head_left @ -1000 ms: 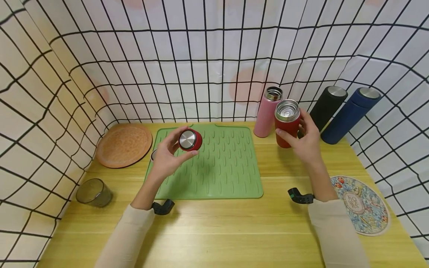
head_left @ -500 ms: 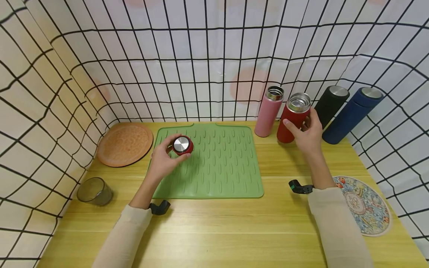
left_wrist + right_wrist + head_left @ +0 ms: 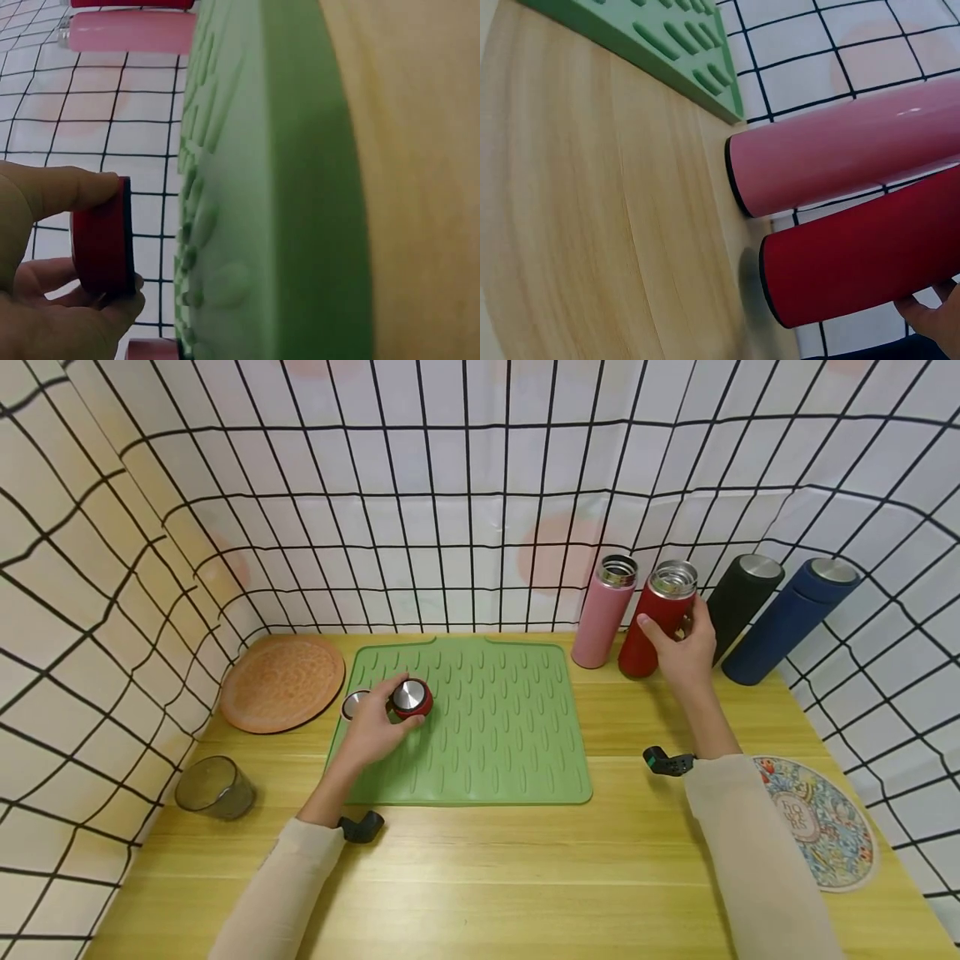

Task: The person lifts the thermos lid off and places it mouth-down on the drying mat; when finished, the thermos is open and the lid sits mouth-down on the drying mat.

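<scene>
My left hand [image 3: 372, 728] pinches a red lid with a brushed-metal top [image 3: 409, 696] between thumb and fingers. In the left wrist view a narrow gap separates the red lid [image 3: 103, 244] from the green drying mat [image 3: 495, 727]. Partly behind this hand, a pink lid with a metal top [image 3: 355, 704] sits on the mat's left side. On the right, my right hand [image 3: 688, 647] grips an uncapped red thermos [image 3: 651, 631], its metal mouth facing up. The thermos's dark-rimmed base [image 3: 776, 281] is close over the wood. An uncapped pink thermos [image 3: 600, 618] stands just left of it.
A black thermos [image 3: 738, 602] and a blue thermos [image 3: 787, 622], both capped, stand right of my right hand. A brown round mat [image 3: 281, 681] and a glass cup [image 3: 215, 787] are at the left. A patterned round mat [image 3: 832, 835] lies by my right sleeve.
The left hand has lowered the red lid toward the mat, slightly left. My right hand has carried the red thermos back and right, beside the pink one.
</scene>
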Available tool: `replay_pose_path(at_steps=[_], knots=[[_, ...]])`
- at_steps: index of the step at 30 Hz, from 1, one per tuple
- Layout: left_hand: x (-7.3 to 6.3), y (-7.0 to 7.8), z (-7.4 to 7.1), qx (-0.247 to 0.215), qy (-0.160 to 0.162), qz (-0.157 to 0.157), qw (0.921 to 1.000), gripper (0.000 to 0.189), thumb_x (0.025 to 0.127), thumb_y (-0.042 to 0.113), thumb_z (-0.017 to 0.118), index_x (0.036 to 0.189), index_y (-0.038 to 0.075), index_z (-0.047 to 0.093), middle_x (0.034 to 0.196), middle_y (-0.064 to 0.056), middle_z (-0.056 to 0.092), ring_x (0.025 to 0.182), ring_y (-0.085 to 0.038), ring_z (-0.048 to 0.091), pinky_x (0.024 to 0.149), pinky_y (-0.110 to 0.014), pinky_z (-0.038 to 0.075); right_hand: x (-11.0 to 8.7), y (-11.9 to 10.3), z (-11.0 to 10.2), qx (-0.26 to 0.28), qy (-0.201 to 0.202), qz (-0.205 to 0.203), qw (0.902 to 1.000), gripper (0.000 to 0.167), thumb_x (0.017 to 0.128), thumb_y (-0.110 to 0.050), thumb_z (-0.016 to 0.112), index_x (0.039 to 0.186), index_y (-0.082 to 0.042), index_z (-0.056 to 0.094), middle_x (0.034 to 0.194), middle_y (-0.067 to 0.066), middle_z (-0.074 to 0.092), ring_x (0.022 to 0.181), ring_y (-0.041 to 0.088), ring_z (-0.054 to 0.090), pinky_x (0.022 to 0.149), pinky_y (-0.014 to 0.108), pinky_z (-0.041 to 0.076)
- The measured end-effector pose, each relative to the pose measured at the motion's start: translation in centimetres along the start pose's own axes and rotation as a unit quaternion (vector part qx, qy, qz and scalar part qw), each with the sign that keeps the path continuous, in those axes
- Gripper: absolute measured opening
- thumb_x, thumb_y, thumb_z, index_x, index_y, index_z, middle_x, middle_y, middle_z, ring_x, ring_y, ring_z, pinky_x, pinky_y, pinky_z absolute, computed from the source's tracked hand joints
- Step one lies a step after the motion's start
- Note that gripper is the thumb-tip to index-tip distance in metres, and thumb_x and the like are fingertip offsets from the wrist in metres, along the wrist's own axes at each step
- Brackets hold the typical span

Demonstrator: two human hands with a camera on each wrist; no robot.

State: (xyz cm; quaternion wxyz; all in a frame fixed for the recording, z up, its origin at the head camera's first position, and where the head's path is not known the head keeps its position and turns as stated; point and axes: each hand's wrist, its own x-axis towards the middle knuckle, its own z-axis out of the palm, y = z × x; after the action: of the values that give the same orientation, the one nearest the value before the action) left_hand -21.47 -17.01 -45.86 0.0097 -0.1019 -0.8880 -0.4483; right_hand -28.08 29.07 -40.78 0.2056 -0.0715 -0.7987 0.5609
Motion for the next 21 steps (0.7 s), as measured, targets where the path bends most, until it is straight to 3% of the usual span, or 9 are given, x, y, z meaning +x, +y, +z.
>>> replay_pose_path(at_steps=[6, 17, 21], knots=[[-0.1, -0.3, 0.5, 0.045, -0.009, 0.004, 0.999, 0.078, 0.09, 0.016, 0.08, 0.156, 0.001, 0.041, 0.154, -0.024, 0.048, 0.138, -0.042, 0.051, 0.112, -0.057, 0.046, 1.1, 0.5, 0.8, 0.007, 0.023, 0.002, 0.9997, 0.073, 0.096, -0.035, 0.074, 0.158, -0.024, 0.037, 0.158, 0.002, 0.046, 0.145, 0.025, 0.045, 0.122, 0.043, 0.039], [-0.4, -0.4, 0.7, 0.089, -0.025, 0.01, 0.9957, 0.076, 0.09, 0.015, 0.079, 0.155, 0.0, 0.042, 0.151, -0.028, 0.048, 0.137, -0.048, 0.049, 0.108, -0.062, 0.047, 1.9, 1.1, 1.5, 0.004, 0.032, 0.02, 0.9993, 0.072, 0.095, -0.042, 0.073, 0.157, -0.029, 0.038, 0.159, 0.0, 0.046, 0.146, 0.024, 0.045, 0.122, 0.045, 0.039], [-0.6, -0.3, 0.8, 0.106, -0.031, -0.005, 0.9939, 0.076, 0.089, 0.019, 0.08, 0.154, 0.002, 0.044, 0.15, -0.028, 0.049, 0.134, -0.048, 0.051, 0.104, -0.062, 0.049, 2.1, 1.2, 1.4, -0.005, 0.03, 0.028, 0.9992, 0.073, 0.095, -0.044, 0.073, 0.157, -0.029, 0.037, 0.16, -0.001, 0.045, 0.146, 0.024, 0.045, 0.122, 0.044, 0.039]])
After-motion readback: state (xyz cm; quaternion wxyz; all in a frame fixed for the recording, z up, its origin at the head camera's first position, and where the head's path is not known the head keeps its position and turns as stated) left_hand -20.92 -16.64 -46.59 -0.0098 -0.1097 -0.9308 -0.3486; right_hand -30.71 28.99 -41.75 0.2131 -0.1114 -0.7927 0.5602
